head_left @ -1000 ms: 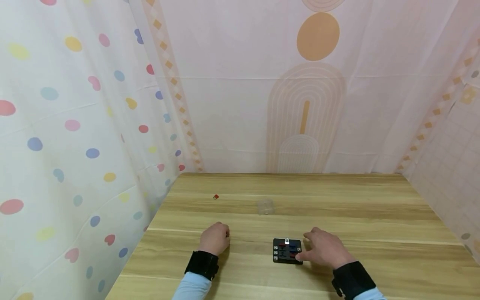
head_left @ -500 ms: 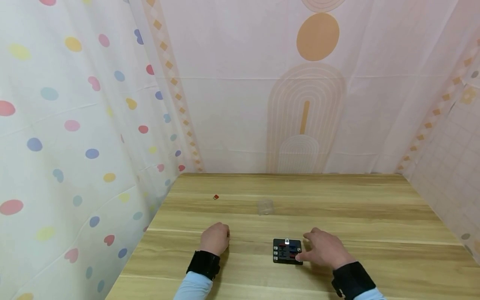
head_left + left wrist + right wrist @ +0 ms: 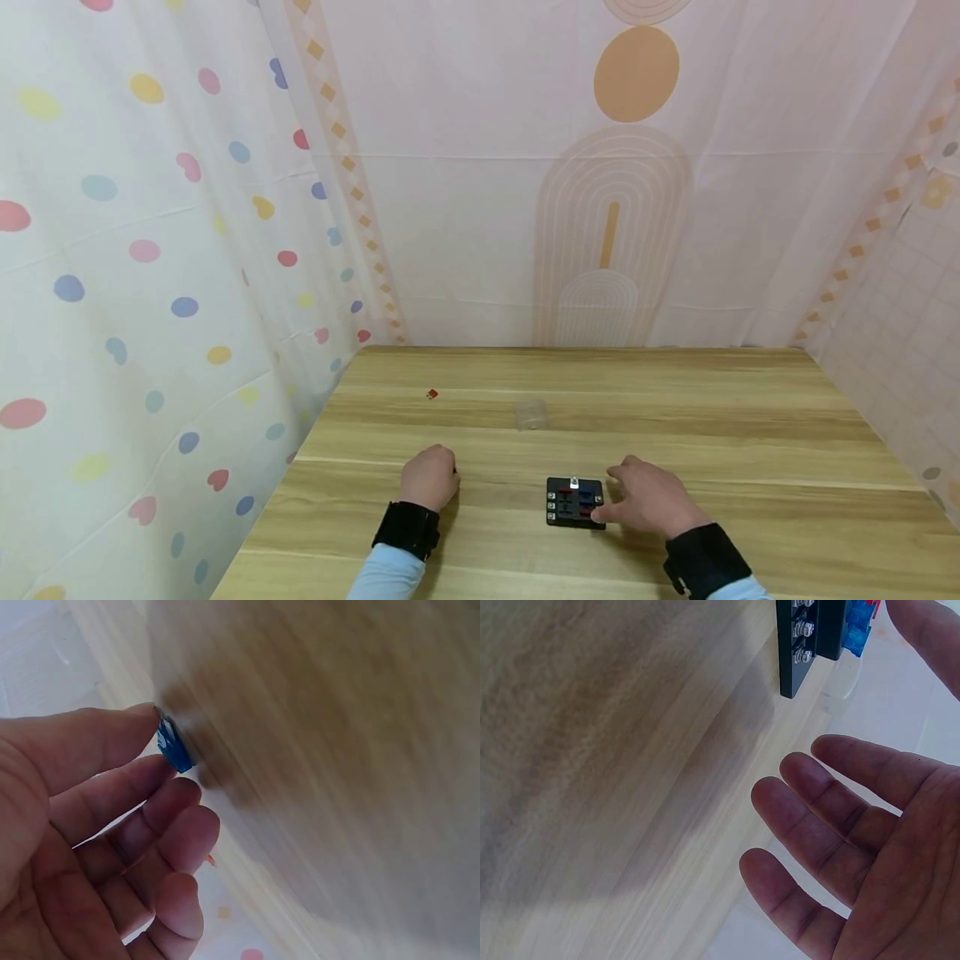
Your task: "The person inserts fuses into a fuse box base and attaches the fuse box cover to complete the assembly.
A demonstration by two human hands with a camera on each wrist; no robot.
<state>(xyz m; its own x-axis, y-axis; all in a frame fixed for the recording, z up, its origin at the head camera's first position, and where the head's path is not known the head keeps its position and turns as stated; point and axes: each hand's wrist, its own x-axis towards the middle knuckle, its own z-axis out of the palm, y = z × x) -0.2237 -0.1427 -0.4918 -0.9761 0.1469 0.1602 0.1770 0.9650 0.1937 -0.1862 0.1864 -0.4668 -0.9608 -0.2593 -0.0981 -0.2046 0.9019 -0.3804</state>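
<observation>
My left hand [image 3: 431,477] is low over the table, left of a black fuse block [image 3: 573,504]. In the left wrist view its thumb and index finger pinch a small blue blade fuse [image 3: 174,746], close to the wood surface. The other fingers curl loosely behind. The block lies flat, with red and blue fuses in its middle and metal screw terminals along its sides. My right hand [image 3: 652,497] is at the block's right side, thumb tip over a red fuse near the lower right corner. Its other fingers are relaxed and apart, holding nothing.
Behind the block lies a clear plastic cover [image 3: 531,414]. A small red fuse [image 3: 432,394] is further back at the left. Polka-dot and patterned curtains hang at the left, back and right of the wooden table [image 3: 675,400].
The left hand turns very slightly at the fingertips, staying in about the same place. The right hand and the fuse block have not moved.
</observation>
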